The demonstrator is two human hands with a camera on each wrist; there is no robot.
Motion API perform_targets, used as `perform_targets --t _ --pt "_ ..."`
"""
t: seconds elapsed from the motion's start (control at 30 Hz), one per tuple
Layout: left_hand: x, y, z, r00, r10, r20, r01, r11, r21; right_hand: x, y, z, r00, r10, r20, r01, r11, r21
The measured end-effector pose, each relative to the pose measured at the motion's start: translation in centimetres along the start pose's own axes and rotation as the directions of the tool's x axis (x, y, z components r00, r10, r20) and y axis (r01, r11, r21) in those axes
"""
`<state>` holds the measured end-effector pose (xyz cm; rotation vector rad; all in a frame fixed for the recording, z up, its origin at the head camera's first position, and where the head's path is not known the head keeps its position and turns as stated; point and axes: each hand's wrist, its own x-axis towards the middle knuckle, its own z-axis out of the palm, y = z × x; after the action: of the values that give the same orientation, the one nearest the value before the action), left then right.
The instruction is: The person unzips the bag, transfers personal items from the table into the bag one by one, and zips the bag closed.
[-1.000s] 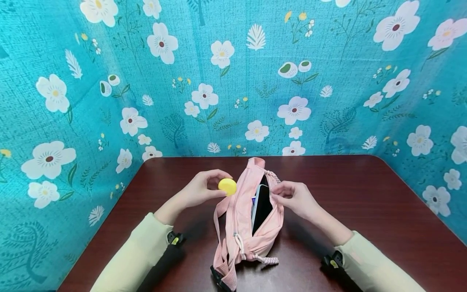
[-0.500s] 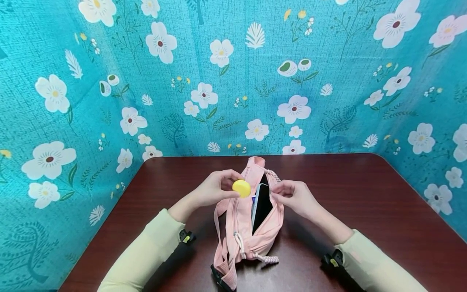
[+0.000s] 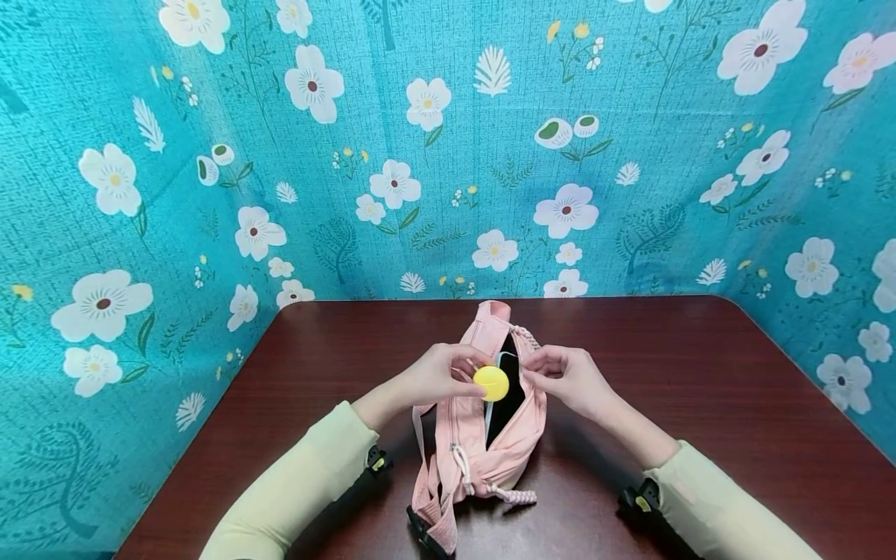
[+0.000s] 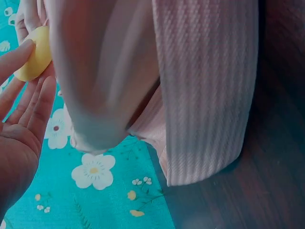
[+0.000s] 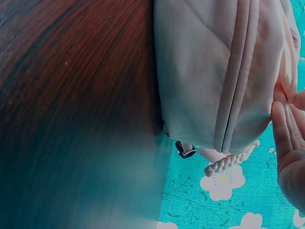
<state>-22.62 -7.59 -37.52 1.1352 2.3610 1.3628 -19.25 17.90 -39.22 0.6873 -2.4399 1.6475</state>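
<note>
A pink fabric sling bag (image 3: pixel 470 424) lies on the table with its zipped top gaping. My left hand (image 3: pixel 448 375) pinches a small, round, smooth yellow object (image 3: pixel 491 383) between thumb and fingers, over the bag's opening. In the left wrist view, thumb and fingers show on either side of the yellow object (image 4: pixel 39 55), beside the bag. On the opposite side of the opening, my right hand (image 3: pixel 570 381) pinches the bag's edge and holds it aside; the right wrist view shows thumb and fingers (image 5: pixel 282 126) gripping the fabric. A pale-edged flat item (image 3: pixel 488 420) inside is partly hidden.
The dark brown wooden table (image 3: pixel 336 334) extends around the bag. A strap with a black buckle (image 3: pixel 425 533) trails toward the front, and a braided cord pull (image 3: pixel 514 496) hangs off the near end. Behind stands a blue flowered cloth (image 3: pixel 448 194).
My left hand has carried the yellow object rightward and slightly down, from beside the bag to over its opening, covering part of the flat item. The right hand has kept its grip.
</note>
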Motion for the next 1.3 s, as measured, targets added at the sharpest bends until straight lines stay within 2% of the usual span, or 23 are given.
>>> perform_targets --t 0.17,0.33,0.7,0.9,1.0,1.17,1.3 --pt "0.4 -0.1 0.6 0.999 0.015 0.039 -0.015 1.000 -0.003 -0.1 0.0 -0.1 1.000 0.002 0.002 -0.002 1.000 -0.005" --pt "0.9 -0.1 1.2 0.998 -0.011 0.066 0.011 1.000 -0.007 0.0 0.0 0.0 1.000 -0.004 0.001 0.004 1.000 0.008" --pt "1.5 -0.1 2.5 0.995 -0.019 0.102 0.012 0.997 0.071 -0.1 0.1 -0.1 1.000 0.014 -0.001 -0.014 1.000 0.013" --pt "1.7 -0.4 2.9 0.991 0.062 0.116 -0.081 0.982 0.171 -0.1 0.1 -0.2 1.000 0.012 -0.006 -0.012 1.000 0.015" --pt "1.7 -0.6 2.9 0.989 0.082 0.119 -0.105 0.975 0.194 -0.1 0.0 -0.1 1.000 0.017 -0.008 -0.016 1.000 0.017" --pt "1.5 -0.6 2.5 0.992 0.064 0.112 -0.081 0.985 0.152 -0.1 -0.1 -0.1 1.000 0.008 -0.008 -0.008 1.000 0.015" --pt "1.6 -0.7 1.5 0.994 0.081 0.067 -0.089 0.987 0.134 0.0 0.1 -0.1 1.000 -0.004 -0.009 0.004 1.000 0.002"
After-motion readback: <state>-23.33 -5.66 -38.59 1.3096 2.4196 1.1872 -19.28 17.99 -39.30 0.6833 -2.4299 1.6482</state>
